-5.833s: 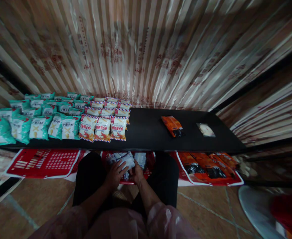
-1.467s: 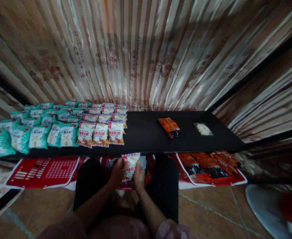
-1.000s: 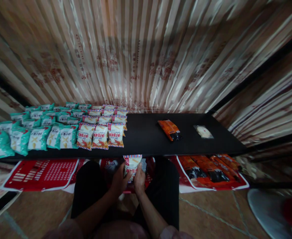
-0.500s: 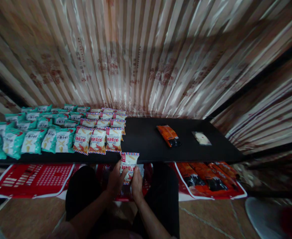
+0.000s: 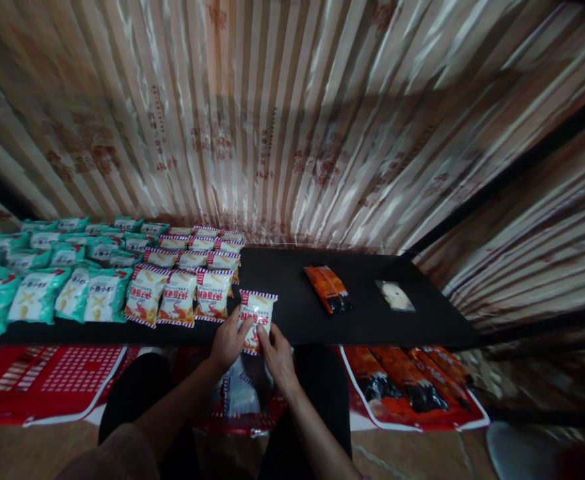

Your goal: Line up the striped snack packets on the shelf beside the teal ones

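Observation:
Between my two hands is a white snack bag [image 5: 255, 313] with red print and a striped top edge, held upright over the front edge of the black table [image 5: 282, 267]. My left hand [image 5: 230, 341] grips its left side, and my right hand [image 5: 276, 353] closes on the lower right side with the thumb across the front. Just left of it stand rows of matching snack bags [image 5: 177, 297] with red and blue striped edges. Further left are several rows of teal and white snack bags [image 5: 105, 295].
An orange and black packet [image 5: 327, 288] and a small clear packet [image 5: 395, 295] lie on the table's right half. Below are a red basket [image 5: 80, 373] at left, another with orange packets [image 5: 397, 380] at right, and one between my knees. A striped curtain [image 5: 272, 133] hangs behind.
Both hands have raised the white snack bag from below the table edge to just over it. The view has shifted slightly, so the table sits lower and further left.

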The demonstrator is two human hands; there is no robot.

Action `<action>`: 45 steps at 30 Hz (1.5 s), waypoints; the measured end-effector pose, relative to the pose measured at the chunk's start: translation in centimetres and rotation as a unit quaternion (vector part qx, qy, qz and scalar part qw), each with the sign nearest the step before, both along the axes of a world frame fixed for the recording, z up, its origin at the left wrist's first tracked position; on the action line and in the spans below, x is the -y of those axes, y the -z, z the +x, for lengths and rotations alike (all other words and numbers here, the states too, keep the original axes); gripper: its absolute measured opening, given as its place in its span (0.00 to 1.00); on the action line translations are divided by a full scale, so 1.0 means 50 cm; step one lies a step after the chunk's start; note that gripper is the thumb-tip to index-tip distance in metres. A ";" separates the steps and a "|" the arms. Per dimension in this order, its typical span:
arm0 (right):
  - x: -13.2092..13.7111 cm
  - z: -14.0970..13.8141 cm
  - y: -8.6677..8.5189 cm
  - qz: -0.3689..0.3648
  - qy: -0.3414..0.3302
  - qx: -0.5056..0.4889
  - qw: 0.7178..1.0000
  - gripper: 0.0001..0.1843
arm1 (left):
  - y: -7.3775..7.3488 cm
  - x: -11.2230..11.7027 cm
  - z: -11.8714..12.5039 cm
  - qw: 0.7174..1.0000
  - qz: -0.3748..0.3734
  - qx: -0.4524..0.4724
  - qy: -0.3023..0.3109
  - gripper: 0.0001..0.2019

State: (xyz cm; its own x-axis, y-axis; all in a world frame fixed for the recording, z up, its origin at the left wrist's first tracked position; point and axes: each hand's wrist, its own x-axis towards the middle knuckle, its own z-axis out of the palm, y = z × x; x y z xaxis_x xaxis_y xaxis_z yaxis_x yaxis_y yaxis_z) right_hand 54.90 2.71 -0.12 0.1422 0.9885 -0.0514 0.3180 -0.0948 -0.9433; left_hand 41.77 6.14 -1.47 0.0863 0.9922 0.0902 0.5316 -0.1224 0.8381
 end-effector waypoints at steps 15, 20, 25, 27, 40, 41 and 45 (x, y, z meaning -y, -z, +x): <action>-0.144 0.077 -0.004 0.020 -0.014 -0.011 1.000 0.20 | -0.035 -0.136 0.094 0.992 -0.042 -0.101 -0.064 0.18; -0.189 0.086 0.005 0.022 0.007 0.051 0.998 0.19 | -0.036 -0.178 0.108 0.990 -0.041 -0.110 -0.079 0.18; -0.226 0.090 0.012 0.037 0.018 0.104 0.994 0.20 | -0.020 -0.208 0.126 0.990 -0.026 -0.104 -0.096 0.19; -0.238 0.089 0.013 0.042 0.018 0.113 0.993 0.20 | -0.003 -0.218 0.134 0.990 -0.007 -0.101 -0.101 0.20; -0.332 0.086 -0.009 -0.044 0.038 0.223 0.973 0.16 | 0.082 -0.252 0.168 0.975 0.152 -0.069 -0.144 0.23; -0.340 0.085 -0.010 -0.044 0.037 0.223 0.973 0.16 | 0.082 -0.255 0.168 0.974 0.162 -0.072 -0.142 0.23; -0.374 0.080 -0.006 -0.038 0.034 0.227 0.973 0.15 | 0.085 -0.271 0.167 0.972 0.176 -0.078 -0.135 0.23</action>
